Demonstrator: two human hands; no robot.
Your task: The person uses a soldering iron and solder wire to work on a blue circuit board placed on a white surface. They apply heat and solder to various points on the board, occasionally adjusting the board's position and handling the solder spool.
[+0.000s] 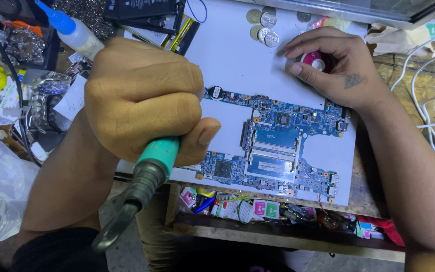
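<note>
On the white sheet lies a blue circuit board, flat and component-side up. Head view: left hand is clenched in a fist around a teal-handled soldering iron, tip hidden behind the hand. Right hand rests fingers on a red solder spool, steadying it beside coins.

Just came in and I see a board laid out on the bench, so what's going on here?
A person is at a cluttered workbench with a blue circuit board lying on a white sheet. The left hand is closed in a fist around a tool with a teal and black handle; its tip is hidden. The right hand rests on a small red spool beside some coins.
</note>
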